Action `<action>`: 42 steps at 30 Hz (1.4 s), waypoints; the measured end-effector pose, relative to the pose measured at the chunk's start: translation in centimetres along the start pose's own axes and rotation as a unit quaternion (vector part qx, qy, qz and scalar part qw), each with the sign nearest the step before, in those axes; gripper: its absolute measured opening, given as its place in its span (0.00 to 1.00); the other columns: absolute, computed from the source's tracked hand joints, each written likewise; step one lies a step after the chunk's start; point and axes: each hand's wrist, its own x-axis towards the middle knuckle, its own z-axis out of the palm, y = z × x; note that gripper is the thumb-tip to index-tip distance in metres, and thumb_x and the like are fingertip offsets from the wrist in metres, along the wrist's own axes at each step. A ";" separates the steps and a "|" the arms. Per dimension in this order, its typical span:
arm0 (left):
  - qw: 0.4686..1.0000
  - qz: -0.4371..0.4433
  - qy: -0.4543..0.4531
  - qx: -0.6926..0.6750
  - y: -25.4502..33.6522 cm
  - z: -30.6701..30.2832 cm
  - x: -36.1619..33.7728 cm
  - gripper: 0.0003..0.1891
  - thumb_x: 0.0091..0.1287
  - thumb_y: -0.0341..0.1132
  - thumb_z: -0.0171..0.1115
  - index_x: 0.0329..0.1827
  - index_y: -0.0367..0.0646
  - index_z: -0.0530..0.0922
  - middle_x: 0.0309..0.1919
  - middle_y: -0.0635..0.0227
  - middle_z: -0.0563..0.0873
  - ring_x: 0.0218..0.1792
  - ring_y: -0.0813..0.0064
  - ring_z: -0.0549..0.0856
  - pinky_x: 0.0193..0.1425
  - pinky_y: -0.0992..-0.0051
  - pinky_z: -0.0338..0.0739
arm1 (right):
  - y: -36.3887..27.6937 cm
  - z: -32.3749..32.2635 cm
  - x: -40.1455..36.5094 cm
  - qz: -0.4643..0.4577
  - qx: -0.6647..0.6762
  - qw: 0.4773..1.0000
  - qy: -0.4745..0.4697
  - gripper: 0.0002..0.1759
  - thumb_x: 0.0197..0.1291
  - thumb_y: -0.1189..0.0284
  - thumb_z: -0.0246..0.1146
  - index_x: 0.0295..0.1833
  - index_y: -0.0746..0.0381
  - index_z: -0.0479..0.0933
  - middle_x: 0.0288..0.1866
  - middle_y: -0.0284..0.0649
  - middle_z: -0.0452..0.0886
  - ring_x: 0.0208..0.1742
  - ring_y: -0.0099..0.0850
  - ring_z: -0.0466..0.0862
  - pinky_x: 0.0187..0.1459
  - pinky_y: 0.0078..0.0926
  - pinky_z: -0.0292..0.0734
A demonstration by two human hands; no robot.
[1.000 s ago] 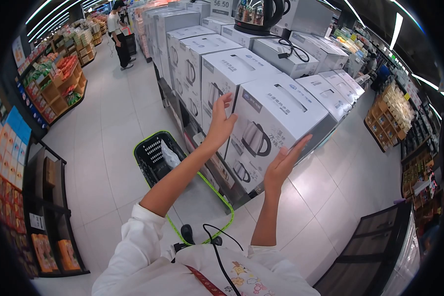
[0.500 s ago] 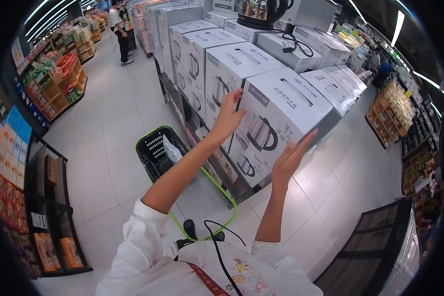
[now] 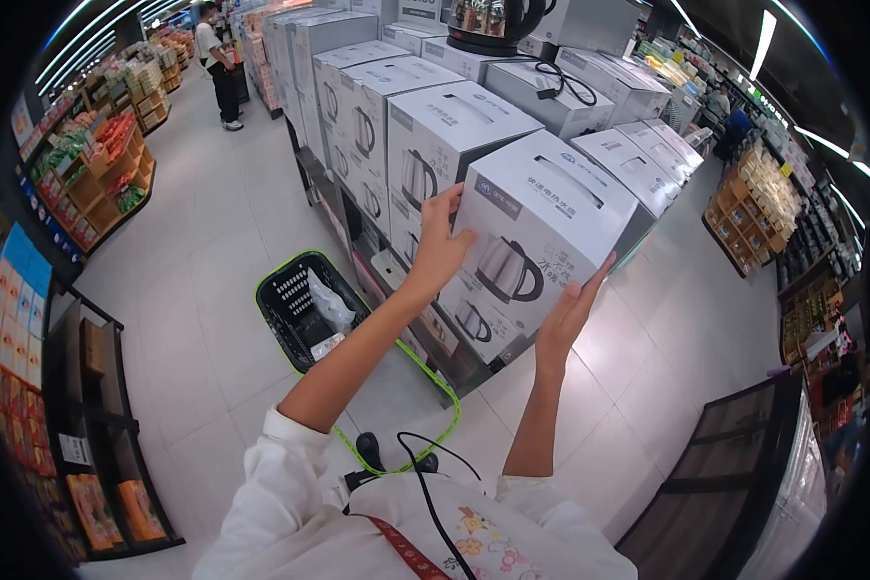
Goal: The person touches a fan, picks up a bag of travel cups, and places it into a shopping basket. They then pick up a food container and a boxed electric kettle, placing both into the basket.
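Between my two hands is a white-and-grey kettle box (image 3: 553, 215) with electric kettles printed on its front. It sits at the near end of a display row, slightly askew to its neighbours. My left hand (image 3: 442, 244) grips its left edge, fingers bent around the side and thumb on the front. My right hand (image 3: 565, 327) presses against its right side near the lower front, fingers pointing up along the edge. Similar kettle boxes (image 3: 459, 111) stand beside and behind it. A dark glass kettle (image 3: 493, 21) with a coiled cord rests on top of the boxes.
A black shopping basket (image 3: 300, 290) with a green rim and a plastic bag inside stands on the floor to the left. Shelves of packaged goods (image 3: 87, 449) line the left. A dark rack (image 3: 720, 474) is at the lower right. A person (image 3: 220, 68) stands up the aisle.
The kettle box has turned and shifted a little away from the box on its left, with both hands staying on it. The view has moved slightly, showing more inside the basket.
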 end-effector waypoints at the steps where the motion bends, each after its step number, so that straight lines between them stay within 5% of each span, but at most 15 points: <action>1: 1.000 -0.003 -0.001 -0.004 -0.1 -0.1 -0.1 0.31 0.52 0.26 0.56 0.62 0.48 0.61 0.52 0.63 0.63 0.58 0.68 0.64 0.59 0.67 0.60 | -0.1 0.0 0.0 0.002 0.002 1.000 -0.002 0.30 0.66 0.65 0.37 0.69 0.64 0.38 0.71 0.50 0.42 0.71 0.42 0.45 0.67 0.32 0.41; 33: 0.998 -0.010 -0.001 -0.057 0.8 1.0 -2.1 0.35 0.55 0.24 0.52 0.66 0.47 0.49 0.61 0.54 0.62 0.63 0.66 0.61 0.65 0.65 0.52 | 0.5 -0.3 0.1 0.019 0.028 0.999 -0.007 0.32 0.66 0.59 0.37 0.70 0.64 0.38 0.70 0.50 0.46 0.70 0.40 0.50 0.66 0.31 0.45; 36: 0.998 -0.014 -0.002 -0.062 1.2 0.9 -3.1 0.34 0.55 0.26 0.53 0.66 0.48 0.49 0.60 0.55 0.63 0.63 0.67 0.61 0.64 0.66 0.53 | 1.7 -0.6 -0.4 0.037 0.048 0.998 -0.005 0.32 0.67 0.58 0.36 0.69 0.64 0.41 0.69 0.50 0.48 0.69 0.39 0.52 0.65 0.31 0.46; 38: 0.998 -0.018 0.006 -0.062 1.3 1.0 -4.0 0.31 0.58 0.28 0.51 0.65 0.48 0.51 0.59 0.56 0.63 0.63 0.68 0.61 0.63 0.67 0.53 | 2.1 -0.8 -0.8 0.048 0.043 0.997 0.037 0.30 0.67 0.56 0.36 0.65 0.68 0.51 0.58 0.48 0.63 0.59 0.34 0.63 0.60 0.28 0.54; 42: 0.990 -0.047 0.015 -0.135 0.3 0.4 -4.0 0.25 0.63 0.35 0.48 0.63 0.47 0.55 0.58 0.60 0.65 0.61 0.70 0.62 0.63 0.68 0.53 | 2.6 -0.8 -0.6 0.040 0.046 0.997 0.045 0.29 0.67 0.56 0.35 0.64 0.68 0.53 0.56 0.47 0.64 0.57 0.32 0.65 0.59 0.27 0.55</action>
